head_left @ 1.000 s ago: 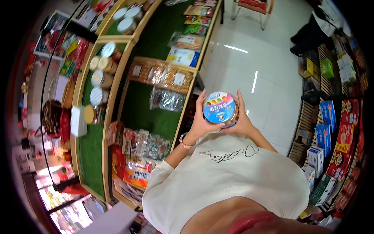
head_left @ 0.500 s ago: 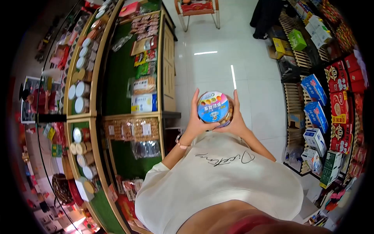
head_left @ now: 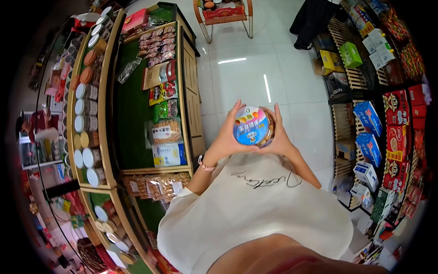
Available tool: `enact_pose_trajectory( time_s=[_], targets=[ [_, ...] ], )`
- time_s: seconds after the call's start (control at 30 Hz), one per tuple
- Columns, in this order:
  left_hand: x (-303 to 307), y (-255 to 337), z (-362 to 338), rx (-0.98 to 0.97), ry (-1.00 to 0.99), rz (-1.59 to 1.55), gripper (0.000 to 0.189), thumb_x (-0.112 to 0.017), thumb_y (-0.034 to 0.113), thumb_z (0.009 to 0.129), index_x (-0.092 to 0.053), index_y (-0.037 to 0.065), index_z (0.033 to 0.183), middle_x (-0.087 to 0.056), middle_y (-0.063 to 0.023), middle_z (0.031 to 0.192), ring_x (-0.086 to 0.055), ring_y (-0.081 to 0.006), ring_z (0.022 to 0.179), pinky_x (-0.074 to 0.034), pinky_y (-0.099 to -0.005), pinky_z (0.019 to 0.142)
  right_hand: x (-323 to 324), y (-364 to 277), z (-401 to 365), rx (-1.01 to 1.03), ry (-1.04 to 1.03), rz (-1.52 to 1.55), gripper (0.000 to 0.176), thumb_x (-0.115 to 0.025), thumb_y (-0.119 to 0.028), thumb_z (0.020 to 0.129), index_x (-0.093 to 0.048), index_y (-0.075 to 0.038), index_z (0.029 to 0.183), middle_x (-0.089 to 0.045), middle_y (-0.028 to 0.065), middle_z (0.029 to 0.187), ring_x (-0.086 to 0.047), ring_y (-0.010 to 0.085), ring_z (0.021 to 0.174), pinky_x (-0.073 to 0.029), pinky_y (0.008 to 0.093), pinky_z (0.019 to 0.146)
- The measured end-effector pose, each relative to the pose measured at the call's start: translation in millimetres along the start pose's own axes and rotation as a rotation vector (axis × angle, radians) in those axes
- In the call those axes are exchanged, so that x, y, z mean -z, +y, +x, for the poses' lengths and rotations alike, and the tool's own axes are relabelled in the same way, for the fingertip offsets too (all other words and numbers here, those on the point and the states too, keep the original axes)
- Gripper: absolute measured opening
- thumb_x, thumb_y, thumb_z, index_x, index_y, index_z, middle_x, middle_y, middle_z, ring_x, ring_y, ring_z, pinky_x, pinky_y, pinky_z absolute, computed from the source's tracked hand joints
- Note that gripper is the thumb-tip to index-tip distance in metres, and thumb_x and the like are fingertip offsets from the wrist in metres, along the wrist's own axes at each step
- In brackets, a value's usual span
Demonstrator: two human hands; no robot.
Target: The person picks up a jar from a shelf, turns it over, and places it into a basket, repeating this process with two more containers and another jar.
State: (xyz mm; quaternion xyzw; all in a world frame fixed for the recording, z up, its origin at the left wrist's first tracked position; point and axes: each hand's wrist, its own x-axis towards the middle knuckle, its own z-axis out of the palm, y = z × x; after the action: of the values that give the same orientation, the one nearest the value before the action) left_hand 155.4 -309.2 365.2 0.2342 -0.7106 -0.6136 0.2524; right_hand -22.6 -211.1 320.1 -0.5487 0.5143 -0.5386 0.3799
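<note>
Between my two hands, in front of my chest, is a round clear plastic jar (head_left: pixel 251 126) of what look like nuts. Its blue, white and pink printed lid faces up towards me. My left hand (head_left: pixel 226 136) is wrapped round the jar's left side, with the thumb along the near edge. Against the right side, my right hand (head_left: pixel 279 134) grips it with the fingers pointing up and the thumb near the bottom rim. A bracelet (head_left: pixel 206 165) is on my left wrist. The underside of the jar is hidden.
At left stands a wooden display shelf (head_left: pixel 186 91) with bagged snacks and white-lidded jars (head_left: pixel 85 107). Racks at right hold blue boxes (head_left: pixel 367 118) and red cartons (head_left: pixel 396 107). Ahead are a chair-like stand (head_left: pixel 223 14) and a person's dark-trousered legs (head_left: pixel 311 23) on the tiled floor.
The shelves and stand have shifted in view, as if I moved forward and turned slightly. The jar stays in both hands, its lid tilted a little differently.
</note>
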Motion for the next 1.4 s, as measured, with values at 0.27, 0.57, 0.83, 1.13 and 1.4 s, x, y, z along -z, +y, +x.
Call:
enact_pose_trajectory(
  time_s=[0.27,0.57,0.83,1.13,1.4],
  targets=[
    [112.6,-26.0,120.9,-0.083,0.057,-0.061,0.127,-0.091,0.021,0.048,-0.009,0.007,0.145,-0.032,-0.0175,0.136,-0.039,-0.0275,0.125,-0.035,-0.0378,0.104,-8.3,11.5,163.4,-0.015,0.001,0.0,0.136,-0.091,-0.023,0.049,0.005,-0.009,0.146,-0.03,0.0228,0.14,-0.036,0.0325,0.129,-0.03,0.0384,0.106],
    [167.5,-57.7,221.6,-0.001,0.159,0.001,0.123,-0.09,0.026,0.048,-0.014,0.003,0.142,-0.04,-0.0197,0.128,-0.043,-0.0284,0.121,-0.038,-0.0387,0.1,32.3,38.8,282.1,-0.432,0.058,0.394,0.095,-0.07,-0.02,0.078,-0.005,-0.019,0.147,-0.041,0.0154,0.138,-0.049,0.0259,0.113,-0.039,0.0397,0.097],
    [204.4,-84.9,349.5,-0.035,0.112,0.473,0.114,-0.089,0.03,0.047,-0.027,0.003,0.139,-0.042,-0.0186,0.129,-0.042,-0.0353,0.117,-0.037,-0.0428,0.098,82.8,86.1,417.5,-0.392,0.091,0.236,0.059,-0.067,-0.014,0.081,-0.04,-0.011,0.135,-0.057,0.0111,0.118,-0.053,0.0158,0.095,-0.045,0.0291,0.084],
    [243.0,-103.2,532.2,-0.032,-0.008,0.772,0.101,-0.086,0.029,0.046,-0.04,0.015,0.135,-0.042,-0.0104,0.13,-0.041,-0.0329,0.113,-0.033,-0.0437,0.098,178.6,151.1,576.9,-0.574,-0.018,0.215,0.045,-0.063,-0.009,0.081,-0.047,-0.011,0.123,-0.054,0.0104,0.11,-0.053,0.0177,0.095,-0.046,0.0299,0.083],
    [284.5,-136.2,633.4,0.136,-0.02,0.727,0.109,-0.087,0.02,0.045,-0.033,0.016,0.139,-0.04,-0.0111,0.132,-0.04,-0.0355,0.113,-0.038,-0.0432,0.097,198.4,224.3,678.4,-0.587,0.027,0.172,0.031,-0.06,0.005,0.079,-0.046,-0.009,0.103,-0.053,0.0073,0.103,-0.054,0.0176,0.092,-0.047,0.0294,0.078]
  ],
)
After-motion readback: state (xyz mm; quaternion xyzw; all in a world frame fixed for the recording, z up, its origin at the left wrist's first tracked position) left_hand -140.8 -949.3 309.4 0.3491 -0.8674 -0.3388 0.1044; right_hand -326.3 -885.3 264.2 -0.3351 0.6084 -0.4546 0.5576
